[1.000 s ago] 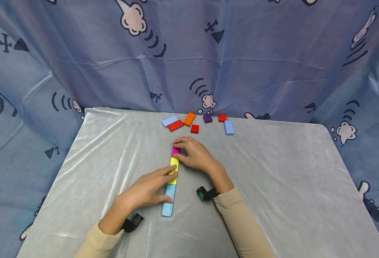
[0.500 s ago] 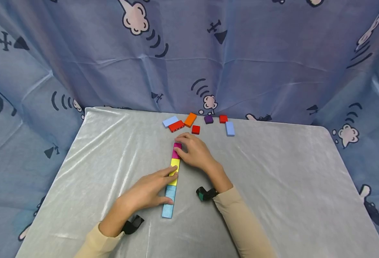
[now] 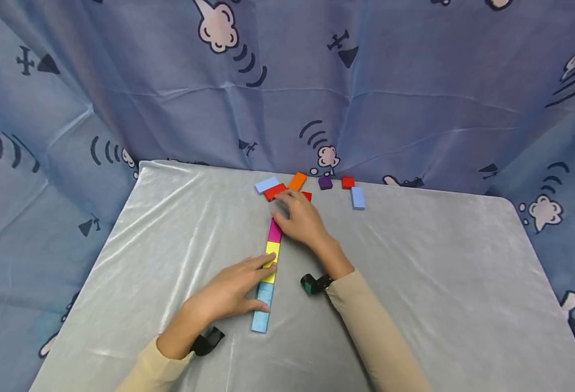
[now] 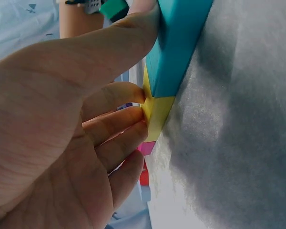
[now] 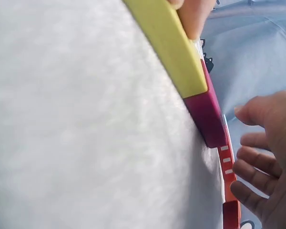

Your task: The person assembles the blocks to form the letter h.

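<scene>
A straight row of flat blocks runs away from me: light blue (image 3: 260, 322), then yellow (image 3: 270, 277), then magenta (image 3: 274, 232) at the far end. My left hand (image 3: 230, 289) rests on this row, its thumb on the light blue part and fingertips on the yellow. Just beyond the magenta end hovers my right hand (image 3: 303, 219), fingers spread and holding nothing. Its fingertips are close to a red block (image 3: 273, 191) with white marks along its side. A small red block (image 3: 308, 196) is partly hidden behind that hand.
At the table's far edge lie a pale blue block (image 3: 266, 185), an orange block (image 3: 297, 181), a purple block (image 3: 325, 183), another red block (image 3: 348, 182) and a second pale blue block (image 3: 358, 198). A patterned blue curtain (image 3: 287, 125) hangs right behind the table.
My right hand has let go of the magenta block and moved away from me towards the red blocks. The left hand keeps its place on the row. The head view has turned slightly left.
</scene>
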### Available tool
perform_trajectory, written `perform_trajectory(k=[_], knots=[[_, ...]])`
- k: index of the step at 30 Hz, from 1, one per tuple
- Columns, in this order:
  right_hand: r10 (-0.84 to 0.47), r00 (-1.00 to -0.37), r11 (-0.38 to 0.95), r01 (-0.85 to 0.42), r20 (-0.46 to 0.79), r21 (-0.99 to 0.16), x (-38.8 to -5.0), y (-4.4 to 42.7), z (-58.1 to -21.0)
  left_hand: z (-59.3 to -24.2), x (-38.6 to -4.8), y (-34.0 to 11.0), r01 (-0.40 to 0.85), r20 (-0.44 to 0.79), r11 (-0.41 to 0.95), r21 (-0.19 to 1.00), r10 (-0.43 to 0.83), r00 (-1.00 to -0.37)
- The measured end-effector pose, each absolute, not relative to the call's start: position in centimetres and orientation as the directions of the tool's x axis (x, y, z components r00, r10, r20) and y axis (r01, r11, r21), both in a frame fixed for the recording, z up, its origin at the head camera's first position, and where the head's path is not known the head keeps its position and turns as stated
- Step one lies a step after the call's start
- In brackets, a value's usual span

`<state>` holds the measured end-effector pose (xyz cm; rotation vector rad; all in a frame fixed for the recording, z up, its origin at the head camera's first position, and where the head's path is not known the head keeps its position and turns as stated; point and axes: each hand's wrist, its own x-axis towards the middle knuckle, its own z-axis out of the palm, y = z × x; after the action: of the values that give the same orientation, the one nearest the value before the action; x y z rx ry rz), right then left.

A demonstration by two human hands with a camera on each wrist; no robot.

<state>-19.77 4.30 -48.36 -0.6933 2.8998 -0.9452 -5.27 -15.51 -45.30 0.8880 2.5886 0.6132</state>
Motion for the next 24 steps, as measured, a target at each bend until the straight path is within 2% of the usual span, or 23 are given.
perform_trajectory(k=[8,15,24], knots=[[-0.390,-0.914,0.778,-0.391,0.109,-0.491,-21.8,3.1,-47.9,-45.2,-5.1,-15.4,0.492,-0.188,0.727,0.479,0.633,-0.751],[-0.354,-0.930,0.833,-0.361,0.098,-0.420,-22.5,2.2,-47.4,-45.0,-5.1,-15.6,0.522,-0.155,0.717,0.462,0.645,-0.748],[-0.234,-0.962,0.891,-0.271,0.144,-0.364,-23.0,1.4,-47.9,-44.9,-5.0,-15.6,0.522,-0.158,0.713,0.468,0.648,-0.745]])
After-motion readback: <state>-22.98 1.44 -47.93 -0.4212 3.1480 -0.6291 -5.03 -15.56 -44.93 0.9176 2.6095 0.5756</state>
